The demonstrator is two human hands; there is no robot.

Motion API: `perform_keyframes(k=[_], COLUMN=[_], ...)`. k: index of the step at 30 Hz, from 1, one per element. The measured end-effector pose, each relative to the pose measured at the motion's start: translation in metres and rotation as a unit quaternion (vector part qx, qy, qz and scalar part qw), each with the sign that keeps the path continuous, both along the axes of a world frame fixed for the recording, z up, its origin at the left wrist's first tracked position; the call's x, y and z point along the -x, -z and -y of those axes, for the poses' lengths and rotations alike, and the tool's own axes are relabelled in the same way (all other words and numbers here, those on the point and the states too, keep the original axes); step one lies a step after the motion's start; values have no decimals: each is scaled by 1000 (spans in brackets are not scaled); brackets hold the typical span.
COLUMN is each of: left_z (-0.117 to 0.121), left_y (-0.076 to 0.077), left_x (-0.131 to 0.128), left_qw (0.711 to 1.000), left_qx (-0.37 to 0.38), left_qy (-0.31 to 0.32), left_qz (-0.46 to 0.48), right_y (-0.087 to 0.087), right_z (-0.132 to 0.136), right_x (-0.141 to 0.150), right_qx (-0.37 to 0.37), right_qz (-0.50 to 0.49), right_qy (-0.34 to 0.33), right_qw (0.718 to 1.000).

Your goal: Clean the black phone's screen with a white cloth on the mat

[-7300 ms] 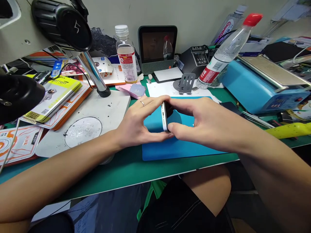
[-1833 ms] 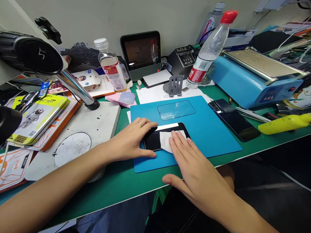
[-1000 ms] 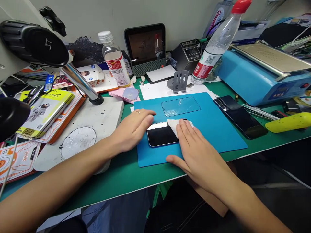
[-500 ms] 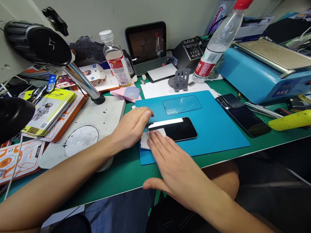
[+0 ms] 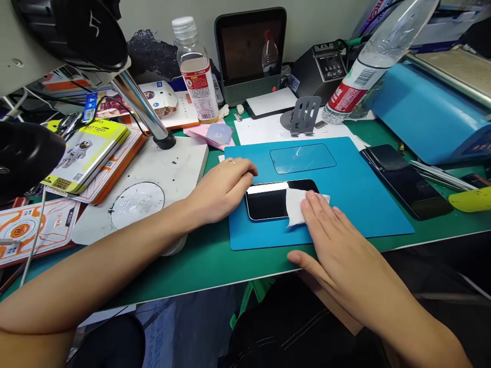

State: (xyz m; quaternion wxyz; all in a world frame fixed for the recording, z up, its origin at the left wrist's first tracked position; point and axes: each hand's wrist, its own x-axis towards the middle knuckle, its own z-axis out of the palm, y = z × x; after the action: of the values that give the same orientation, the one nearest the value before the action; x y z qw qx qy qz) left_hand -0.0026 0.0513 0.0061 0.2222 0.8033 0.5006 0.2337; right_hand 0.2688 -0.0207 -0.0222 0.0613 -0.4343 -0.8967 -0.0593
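Observation:
A black phone (image 5: 268, 200) lies screen up on the blue mat (image 5: 356, 194). My left hand (image 5: 222, 189) rests against the phone's left end, fingers curled loosely round its edge and holding it in place. My right hand (image 5: 337, 240) lies flat with straight fingers on a white wipe (image 5: 297, 204), which covers the right end of the screen. A clear screen protector (image 5: 303, 157) lies on the mat just behind the phone.
A second dark phone (image 5: 406, 180) lies right of the mat. Behind are a grey stand (image 5: 305, 116), two bottles (image 5: 196, 71) (image 5: 378, 56), a small screen (image 5: 251, 53) and a blue machine (image 5: 429, 102). A microscope base (image 5: 153, 179) and packaged boxes (image 5: 88, 151) are at the left.
My right hand has slid the wipe from the phone's left end to its right end. My left hand stays at the left end. Seconds earlier both hands held the phone upright.

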Motion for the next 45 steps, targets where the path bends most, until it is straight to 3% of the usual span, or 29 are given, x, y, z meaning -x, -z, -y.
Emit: perform_keyframes(k=[6, 13, 21, 26, 29, 35, 37, 42, 45], left_z=[1, 1, 2, 4, 6, 7, 6, 2, 0], left_y=[1, 5, 3, 0, -1, -4, -3, 1, 2], left_x=[-2, -2, -2, -2, -2, -2, -2, 2, 4], left_qw=[1000, 1000, 997, 994, 988, 972, 975, 995, 995], left_qx=[-3, -1, -12, -63, -85, -89, -85, -78, -93], left_qy=[6, 12, 72, 87, 127, 217, 205, 66, 43], left_qz=[5, 11, -15, -1, 10, -4, -11, -2, -14], right_y=[2, -7, -9, -9, -10, -17, -19, -17, -14], right_z=[-8, -15, -5, -4, -9, -20, -24, -29, -26], right_x=[40, 81, 45, 14, 2, 9, 21, 57, 67], right_qx=[22, 80, 83, 64, 69, 153, 173, 144, 118], right_qz=[-36, -67, -83, -58, -44, -58, -68, -70, -86], right_qy=[53, -4, -87, -53, -14, 28, 29, 20, -10], right_qw=[998, 995, 989, 995, 997, 986, 982, 987, 989])
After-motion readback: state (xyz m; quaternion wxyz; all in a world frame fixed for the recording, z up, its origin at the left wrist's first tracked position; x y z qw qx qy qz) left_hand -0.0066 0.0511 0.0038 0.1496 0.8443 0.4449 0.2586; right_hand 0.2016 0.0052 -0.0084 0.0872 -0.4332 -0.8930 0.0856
